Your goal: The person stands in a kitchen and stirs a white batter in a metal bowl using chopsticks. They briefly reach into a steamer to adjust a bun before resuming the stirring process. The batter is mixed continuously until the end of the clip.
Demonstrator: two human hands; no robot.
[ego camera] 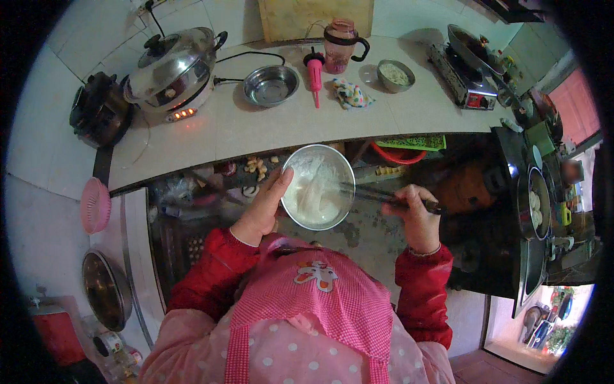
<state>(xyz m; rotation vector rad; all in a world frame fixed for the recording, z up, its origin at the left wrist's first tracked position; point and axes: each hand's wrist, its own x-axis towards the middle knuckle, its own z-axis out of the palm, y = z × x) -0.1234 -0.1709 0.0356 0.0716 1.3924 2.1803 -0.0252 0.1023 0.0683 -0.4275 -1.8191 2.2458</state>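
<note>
My left hand [264,206] grips the left side of a metal bowl [354,192], its thumb over the rim. A pale, whitish wet mixture [314,194] lies inside the bowl. My right hand [417,216] is closed around dark chopsticks [371,193], whose far ends reach over the bowl's right rim towards the mixture and look blurred. The bowl is held in front of the counter's edge, above the floor. On the counter beyond it stand an empty metal bowl [271,86], a pink plastic tool [314,74], a crumpled spotted cloth [352,94] and a small bowl with white contents [395,76].
The counter's front edge [307,140] runs across ahead. At its left are a lidded electric pan [172,72] with lit lights and a dark cooker [100,110]; at its right, a portable gas stove [467,81]. A pan with pale round pieces [537,206] sits far right.
</note>
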